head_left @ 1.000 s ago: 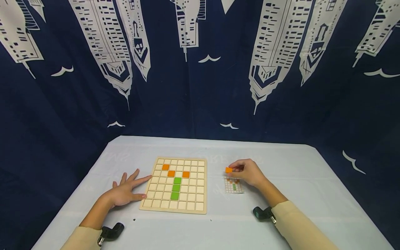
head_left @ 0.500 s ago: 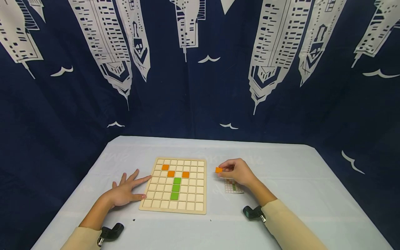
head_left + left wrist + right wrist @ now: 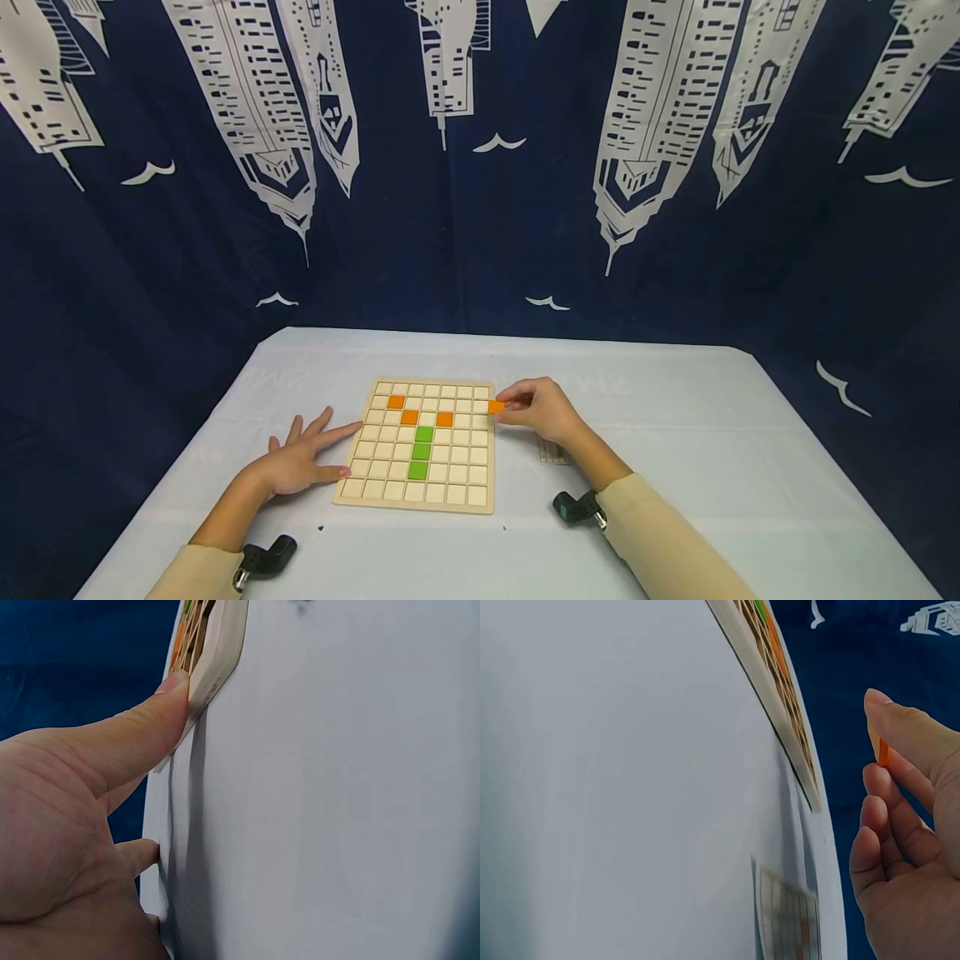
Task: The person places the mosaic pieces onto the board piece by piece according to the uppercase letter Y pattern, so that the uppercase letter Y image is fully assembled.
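Note:
A square wooden grid board (image 3: 480,497) lies on the white table with three orange tiles (image 3: 409,417) and three green tiles (image 3: 422,451) set in its cells. My left hand (image 3: 296,462) is spread flat beside it, with thumb and forefinger touching the board's left edge. In the left wrist view the thumb (image 3: 142,731) presses on the board's corner. My right hand (image 3: 546,410) pinches an orange tile (image 3: 496,407) above the board's right edge. Seen from the right wrist, that tile (image 3: 883,753) sits between thumb and fingertips, held off the table.
A small paper card with a printed grid (image 3: 551,452) lies right of the board, partly covered by my right hand and forearm. Black wrist cameras (image 3: 270,557) are strapped to both sleeves. A dark blue patterned curtain (image 3: 480,225) hangs behind the table.
My right hand has moved left with the orange tile, from above the paper card to the board's right edge. The left hand has stayed in place.

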Tool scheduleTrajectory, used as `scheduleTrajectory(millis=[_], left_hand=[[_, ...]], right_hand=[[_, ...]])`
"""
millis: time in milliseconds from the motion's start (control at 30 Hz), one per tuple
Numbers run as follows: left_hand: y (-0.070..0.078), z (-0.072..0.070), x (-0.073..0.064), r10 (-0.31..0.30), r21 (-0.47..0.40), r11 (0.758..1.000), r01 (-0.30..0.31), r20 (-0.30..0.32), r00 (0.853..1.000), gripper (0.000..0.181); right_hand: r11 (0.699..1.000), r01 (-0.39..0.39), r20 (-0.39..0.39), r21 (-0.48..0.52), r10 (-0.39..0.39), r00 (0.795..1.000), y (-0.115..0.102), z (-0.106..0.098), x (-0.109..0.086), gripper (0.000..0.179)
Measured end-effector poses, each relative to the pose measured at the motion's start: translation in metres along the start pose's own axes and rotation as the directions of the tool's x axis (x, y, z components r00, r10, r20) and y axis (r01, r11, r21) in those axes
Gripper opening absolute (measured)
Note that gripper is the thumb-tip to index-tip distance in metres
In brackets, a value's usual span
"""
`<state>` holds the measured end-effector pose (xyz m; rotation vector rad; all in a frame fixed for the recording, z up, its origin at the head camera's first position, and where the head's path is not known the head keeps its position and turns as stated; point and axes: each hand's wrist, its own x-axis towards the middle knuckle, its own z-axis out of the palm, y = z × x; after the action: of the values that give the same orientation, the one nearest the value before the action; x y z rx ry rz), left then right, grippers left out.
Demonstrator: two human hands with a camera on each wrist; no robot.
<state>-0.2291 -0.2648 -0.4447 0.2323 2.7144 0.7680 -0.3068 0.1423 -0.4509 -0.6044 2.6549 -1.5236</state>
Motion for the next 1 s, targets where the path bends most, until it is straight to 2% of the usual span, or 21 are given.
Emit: scheduleTrajectory(millis=[567, 1000], left_hand=[[0.000, 0.000, 0.001, -0.001, -0.005, 1.000, 0.001, 0.002, 1.000, 0.085], [-0.001, 0.000, 0.001, -0.001, -0.007, 1.000, 0.001, 0.003, 1.000, 0.085]], right_hand=[[0.999, -0.033, -0.019, -0.021, 0.032, 0.999, -0.010, 0.027, 0.017, 0.027], [0.995, -0.082, -0.040, -0.059, 0.080, 0.996, -0.016, 0.038, 0.029, 0.024]])
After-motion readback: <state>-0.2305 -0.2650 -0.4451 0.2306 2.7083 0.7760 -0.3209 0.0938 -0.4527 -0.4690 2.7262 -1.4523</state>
